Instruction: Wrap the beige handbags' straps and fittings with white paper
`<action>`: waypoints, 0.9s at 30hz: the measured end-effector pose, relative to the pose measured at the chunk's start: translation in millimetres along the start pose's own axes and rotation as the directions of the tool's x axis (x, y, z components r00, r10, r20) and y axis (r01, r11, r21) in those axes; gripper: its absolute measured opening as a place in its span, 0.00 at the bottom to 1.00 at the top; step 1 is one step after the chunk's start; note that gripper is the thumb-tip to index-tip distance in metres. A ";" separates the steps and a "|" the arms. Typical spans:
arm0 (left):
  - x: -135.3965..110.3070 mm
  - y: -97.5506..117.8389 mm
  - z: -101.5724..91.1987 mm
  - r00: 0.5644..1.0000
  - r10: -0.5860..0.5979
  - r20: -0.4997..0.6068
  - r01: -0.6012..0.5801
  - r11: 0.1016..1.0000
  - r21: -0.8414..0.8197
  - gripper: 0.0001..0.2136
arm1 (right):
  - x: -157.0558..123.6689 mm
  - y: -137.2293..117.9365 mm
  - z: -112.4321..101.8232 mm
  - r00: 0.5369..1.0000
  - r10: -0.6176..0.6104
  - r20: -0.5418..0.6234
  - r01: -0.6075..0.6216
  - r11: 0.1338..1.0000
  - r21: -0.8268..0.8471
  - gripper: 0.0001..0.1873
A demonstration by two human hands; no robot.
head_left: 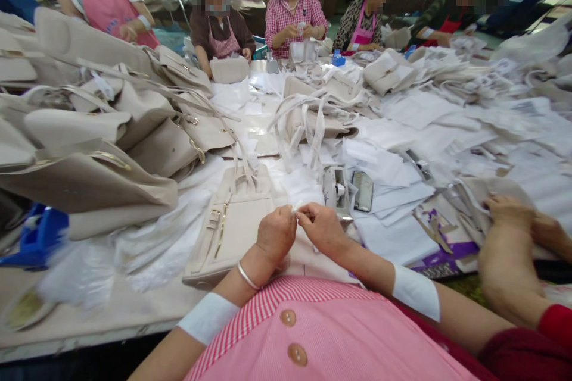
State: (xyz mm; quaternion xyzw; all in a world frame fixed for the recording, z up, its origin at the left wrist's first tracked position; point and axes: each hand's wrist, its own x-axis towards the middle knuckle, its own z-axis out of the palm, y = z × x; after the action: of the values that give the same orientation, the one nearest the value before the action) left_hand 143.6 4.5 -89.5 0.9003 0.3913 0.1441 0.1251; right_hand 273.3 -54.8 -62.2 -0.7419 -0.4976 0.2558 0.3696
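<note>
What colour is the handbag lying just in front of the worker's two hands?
Pale beige handbag with gold-coloured fittings; the head view shows it best.

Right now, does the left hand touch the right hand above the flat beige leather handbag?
Touching: head view shows left hand and right hand fingertips meeting on a white scrap.

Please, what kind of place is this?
Probably a handbag workshop: beige handbags are piled on a long table, white paper sheets cover it, and aproned workers work around it.
</note>
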 end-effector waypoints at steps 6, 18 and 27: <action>10.0 -4.1 -11.6 0.991 -0.134 -0.021 0.127 0.969 -0.213 0.10 | 12.7 -1.8 8.4 0.996 0.006 -0.087 -0.005 1.000 0.012 0.07; 10.9 -12.3 -34.0 0.961 -0.171 0.217 0.270 0.409 -0.872 0.16 | 36.6 -2.3 18.1 0.974 0.192 0.123 -0.221 0.929 0.298 0.15; 7.4 -22.5 -32.6 0.926 -0.179 0.332 0.339 0.009 -0.941 0.16 | 39.1 -1.3 15.4 0.935 -0.191 0.298 -0.053 0.756 0.653 0.18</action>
State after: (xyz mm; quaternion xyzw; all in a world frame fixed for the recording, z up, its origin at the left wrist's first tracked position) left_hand 121.7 28.5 -65.6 0.4892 0.3366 0.2922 0.7497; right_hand 275.7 -13.7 -70.8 -0.4906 -0.4620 0.5251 0.5198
